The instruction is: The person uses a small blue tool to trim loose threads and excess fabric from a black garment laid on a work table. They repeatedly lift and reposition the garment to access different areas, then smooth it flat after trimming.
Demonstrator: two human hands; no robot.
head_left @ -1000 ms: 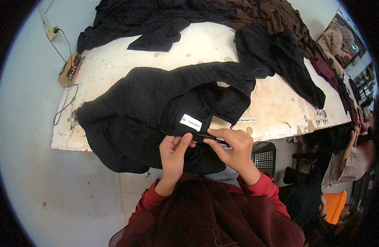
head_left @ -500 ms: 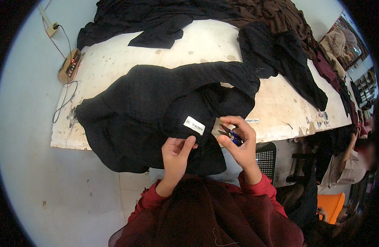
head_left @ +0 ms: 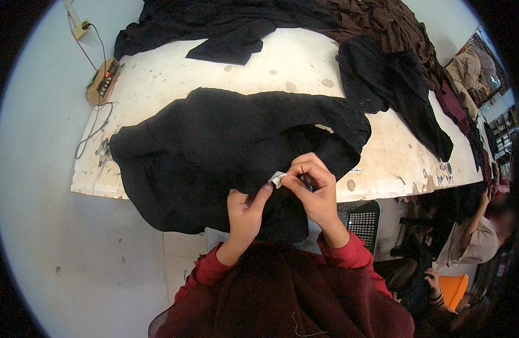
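Observation:
A black garment lies spread over the near part of the table and hangs over its front edge. My left hand pinches the garment's cloth between thumb and fingers, right beside a small white label. The label is bent up and folded, its lower end against the garment. Thumb and fingertips of my right hand close on the label's right side. Small dark thread snips are tucked in the same hand, mostly hidden by its fingers.
The pale, stained table carries dark cloth along its far side and another black piece at right. A corded control box sits at the left edge. Below the table stands a plastic basket. People work at right.
My right hand has moved left onto the label, which lay flat and is now folded up. The snips' blades, pointing out before, are now mostly covered by the fingers.

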